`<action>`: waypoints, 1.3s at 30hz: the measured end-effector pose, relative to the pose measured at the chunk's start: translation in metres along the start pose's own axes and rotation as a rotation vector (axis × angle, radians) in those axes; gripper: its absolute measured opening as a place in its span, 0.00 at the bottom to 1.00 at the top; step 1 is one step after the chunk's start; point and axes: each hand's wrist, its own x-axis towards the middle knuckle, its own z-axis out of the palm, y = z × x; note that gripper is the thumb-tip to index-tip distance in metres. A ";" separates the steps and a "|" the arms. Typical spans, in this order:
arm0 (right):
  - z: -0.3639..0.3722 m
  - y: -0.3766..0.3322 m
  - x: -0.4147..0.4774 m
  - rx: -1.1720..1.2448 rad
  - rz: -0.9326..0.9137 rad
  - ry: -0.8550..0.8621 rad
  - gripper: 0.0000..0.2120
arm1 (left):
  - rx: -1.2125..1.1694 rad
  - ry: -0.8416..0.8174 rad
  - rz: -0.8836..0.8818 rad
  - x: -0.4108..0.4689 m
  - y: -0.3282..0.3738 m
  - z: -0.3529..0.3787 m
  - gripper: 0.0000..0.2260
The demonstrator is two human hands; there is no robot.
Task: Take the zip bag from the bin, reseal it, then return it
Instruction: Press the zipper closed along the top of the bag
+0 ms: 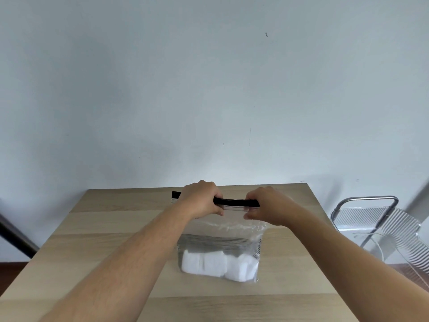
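Both my left hand (pixel 202 201) and right hand (pixel 267 206) were closed, pinching the black strip (pixel 235 202) of the bag (pixel 220 252): film limp, slippery, light; hold the stiffer strip.

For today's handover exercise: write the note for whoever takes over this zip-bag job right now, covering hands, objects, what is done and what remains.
Left hand and right hand both pinch the black zip strip of the zip bag.
Bag stands on the wooden table, white pads inside; clear bin is off the table's right side.
Done: bag out of bin.
Left: finish sealing (seal state unclear), return bag.
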 end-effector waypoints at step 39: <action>-0.015 0.033 0.002 0.021 0.129 0.064 0.06 | -0.171 0.058 -0.112 -0.017 -0.054 -0.007 0.03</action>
